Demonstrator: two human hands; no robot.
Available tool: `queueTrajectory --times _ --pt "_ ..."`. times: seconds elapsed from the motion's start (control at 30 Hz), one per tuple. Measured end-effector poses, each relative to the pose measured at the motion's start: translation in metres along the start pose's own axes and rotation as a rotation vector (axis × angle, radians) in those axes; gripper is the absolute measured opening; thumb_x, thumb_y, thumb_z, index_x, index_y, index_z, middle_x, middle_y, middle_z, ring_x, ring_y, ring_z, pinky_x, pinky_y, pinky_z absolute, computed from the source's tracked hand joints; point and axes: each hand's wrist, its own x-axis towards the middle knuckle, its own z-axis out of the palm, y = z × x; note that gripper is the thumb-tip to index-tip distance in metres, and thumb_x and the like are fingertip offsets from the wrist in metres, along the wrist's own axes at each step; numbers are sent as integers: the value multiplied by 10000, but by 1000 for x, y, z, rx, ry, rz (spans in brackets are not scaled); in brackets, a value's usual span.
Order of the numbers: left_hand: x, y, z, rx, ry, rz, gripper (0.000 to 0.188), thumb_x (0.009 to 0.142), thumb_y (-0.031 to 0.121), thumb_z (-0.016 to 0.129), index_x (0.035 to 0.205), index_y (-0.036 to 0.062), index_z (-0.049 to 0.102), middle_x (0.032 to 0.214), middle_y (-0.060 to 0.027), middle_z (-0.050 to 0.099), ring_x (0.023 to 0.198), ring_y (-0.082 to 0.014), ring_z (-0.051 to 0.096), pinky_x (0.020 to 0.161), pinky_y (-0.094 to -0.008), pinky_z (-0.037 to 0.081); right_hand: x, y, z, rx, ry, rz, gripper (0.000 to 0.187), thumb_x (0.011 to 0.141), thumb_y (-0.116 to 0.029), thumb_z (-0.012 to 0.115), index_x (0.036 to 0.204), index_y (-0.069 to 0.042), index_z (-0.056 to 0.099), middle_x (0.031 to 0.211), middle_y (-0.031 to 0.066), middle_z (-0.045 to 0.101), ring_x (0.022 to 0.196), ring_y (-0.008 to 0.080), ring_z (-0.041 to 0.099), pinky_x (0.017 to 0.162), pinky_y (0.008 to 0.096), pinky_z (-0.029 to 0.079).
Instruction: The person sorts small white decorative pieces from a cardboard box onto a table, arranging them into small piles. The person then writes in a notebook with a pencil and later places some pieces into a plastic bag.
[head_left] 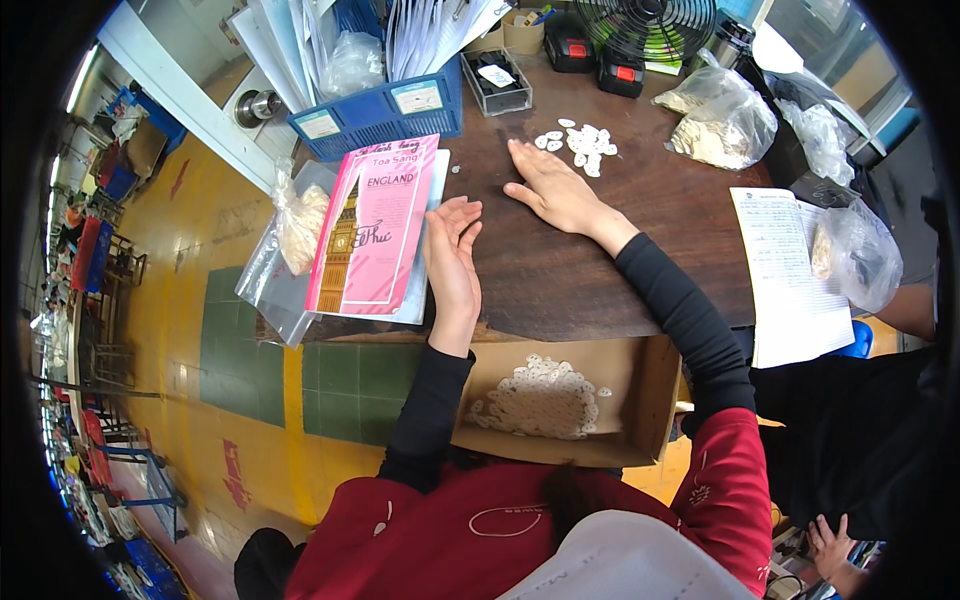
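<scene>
My right hand [560, 188] lies palm down on the dark wooden table [600, 265], fingers stretched out and holding nothing. Just beyond its fingers is a loose group of small white oval pieces [590, 146] with holes. My left hand [455, 262] is turned on its side, with its fingers loosely bent and nothing in them. It is beside the right edge of a pink notebook [400, 185]. Below the table's front edge, an open cardboard box [645, 400] holds a heap of similar white pieces [545, 400].
Behind the notebook stands a blue file basket [385, 112] of papers, with a clear tray [498, 85] beside it. A black fan [645, 25], battery packs [570, 50] and a plastic bag of pale pieces [725, 130] stand farther back. Written sheets [790, 270] overhang the right edge near another person.
</scene>
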Motion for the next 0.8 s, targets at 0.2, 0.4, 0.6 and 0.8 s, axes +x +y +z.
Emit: queueTrajectory --times 0.2,0.4,0.6,0.8 --pt "0 -4 -5 -78 39 10 545 1139 501 342 1262 34 596 1191 -118 678 1157 -201 618 1022 -357 466 -61 -22 -25 332 -232 -267 722 1100 -567 309 1598 -49 374 1634 169 409 1514 345 385 1267 471 269" --pt "0 -3 -5 -75 20 11 533 1141 492 343 1252 43 607 1183 -113 681 1148 -200 621 1022 -355 466 -161 -92 -43 554 -417 -283 950 1005 -752 194 1611 -36 343 1603 166 457 1494 366 414 1254 522 286" --pt "4 0 20 383 -243 109 268 1081 261 557 1152 33 679 1119 -76 728 1056 -202 667 976 -375 484 -155 -64 -84 715 -349 -69 915 1011 -757 307 1500 -17 533 1526 186 554 1431 373 508 1181 473 407" --pt "82 -40 82 887 -496 519 257 1005 205 636 1198 45 693 1268 -164 687 1215 -380 629 1042 -426 484 -45 56 -66 145 249 151 455 1083 -275 520 1470 -40 558 1557 241 489 1470 406 424 1219 447 320"
